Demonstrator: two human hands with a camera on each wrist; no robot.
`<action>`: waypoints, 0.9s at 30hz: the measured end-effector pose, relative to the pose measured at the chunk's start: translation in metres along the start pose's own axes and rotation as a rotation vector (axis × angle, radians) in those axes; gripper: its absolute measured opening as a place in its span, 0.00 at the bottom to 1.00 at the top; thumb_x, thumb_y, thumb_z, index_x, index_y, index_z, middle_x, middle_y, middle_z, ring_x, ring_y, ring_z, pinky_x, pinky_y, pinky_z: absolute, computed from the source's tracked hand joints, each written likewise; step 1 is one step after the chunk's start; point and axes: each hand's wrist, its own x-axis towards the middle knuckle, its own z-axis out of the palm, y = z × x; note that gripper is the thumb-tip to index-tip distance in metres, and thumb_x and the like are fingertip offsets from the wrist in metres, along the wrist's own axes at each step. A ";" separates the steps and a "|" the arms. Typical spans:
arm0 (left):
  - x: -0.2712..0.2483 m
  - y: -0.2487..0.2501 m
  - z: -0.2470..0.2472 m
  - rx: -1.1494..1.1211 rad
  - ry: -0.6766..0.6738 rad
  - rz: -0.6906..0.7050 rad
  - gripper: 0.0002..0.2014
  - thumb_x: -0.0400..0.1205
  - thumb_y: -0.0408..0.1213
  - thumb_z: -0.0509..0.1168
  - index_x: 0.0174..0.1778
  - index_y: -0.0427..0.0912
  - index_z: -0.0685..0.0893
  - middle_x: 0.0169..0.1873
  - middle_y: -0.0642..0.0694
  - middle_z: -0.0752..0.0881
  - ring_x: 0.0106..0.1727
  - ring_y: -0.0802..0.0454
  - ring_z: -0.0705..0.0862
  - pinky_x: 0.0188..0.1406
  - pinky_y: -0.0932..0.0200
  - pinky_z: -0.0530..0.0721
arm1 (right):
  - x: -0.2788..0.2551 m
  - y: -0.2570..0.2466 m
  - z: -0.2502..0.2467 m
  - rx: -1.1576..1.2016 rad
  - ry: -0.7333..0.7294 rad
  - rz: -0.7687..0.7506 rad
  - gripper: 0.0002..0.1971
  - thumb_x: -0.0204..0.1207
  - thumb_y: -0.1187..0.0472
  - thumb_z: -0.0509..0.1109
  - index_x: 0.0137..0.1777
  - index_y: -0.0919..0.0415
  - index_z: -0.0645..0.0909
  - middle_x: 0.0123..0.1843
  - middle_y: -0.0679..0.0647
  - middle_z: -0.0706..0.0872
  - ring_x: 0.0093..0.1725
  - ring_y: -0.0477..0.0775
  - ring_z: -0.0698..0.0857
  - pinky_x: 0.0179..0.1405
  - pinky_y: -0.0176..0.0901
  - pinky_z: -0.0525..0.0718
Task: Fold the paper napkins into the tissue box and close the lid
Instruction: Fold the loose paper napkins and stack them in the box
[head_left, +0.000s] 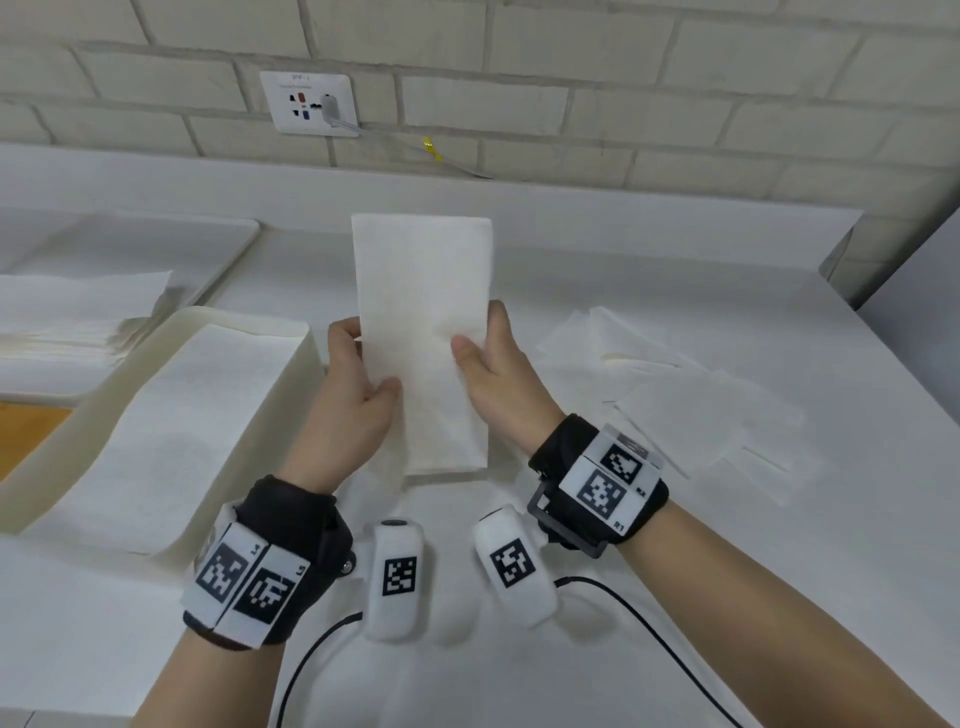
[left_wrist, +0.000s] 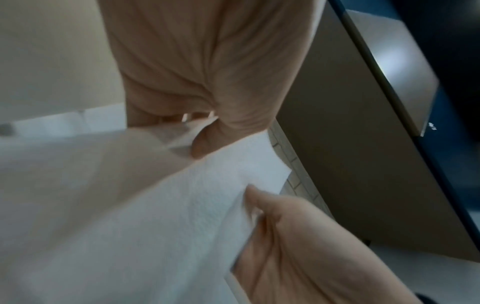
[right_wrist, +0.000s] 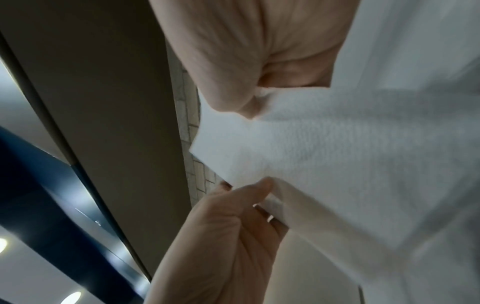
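Note:
A folded white napkin is held long-side-up above the table, between both hands. My left hand pinches its left edge, thumb on top and fingers behind. My right hand pinches the right edge the same way. The left wrist view shows my left thumb on the napkin, with the right hand at the opposite edge. From the right wrist, the napkin runs between my right hand and left hand. The cream tissue box stands open at left with a white sheet lying inside.
Loose napkins lie spread on the white table at right. A stack of napkins rests on a white tray at far left. A wood-coloured panel shows beside the box. A wall socket and cable sit behind.

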 end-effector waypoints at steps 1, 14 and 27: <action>-0.001 0.002 0.000 0.018 0.001 0.026 0.17 0.83 0.21 0.55 0.59 0.45 0.60 0.52 0.58 0.75 0.50 0.71 0.81 0.45 0.72 0.81 | 0.000 -0.002 0.001 0.051 0.018 -0.016 0.06 0.85 0.62 0.52 0.60 0.60 0.61 0.46 0.53 0.81 0.48 0.62 0.82 0.51 0.51 0.79; -0.001 0.000 0.014 -0.166 0.062 0.023 0.14 0.86 0.22 0.50 0.60 0.44 0.56 0.64 0.46 0.70 0.63 0.61 0.76 0.60 0.70 0.78 | 0.002 0.001 0.012 0.195 -0.074 0.079 0.05 0.86 0.63 0.50 0.58 0.56 0.56 0.47 0.43 0.74 0.44 0.41 0.77 0.40 0.29 0.75; -0.006 -0.008 0.019 -0.172 0.071 -0.049 0.11 0.86 0.24 0.51 0.59 0.42 0.60 0.53 0.56 0.71 0.51 0.75 0.78 0.45 0.79 0.77 | 0.004 0.024 0.016 0.146 -0.067 0.095 0.10 0.83 0.67 0.56 0.57 0.59 0.58 0.62 0.55 0.76 0.58 0.48 0.78 0.49 0.29 0.76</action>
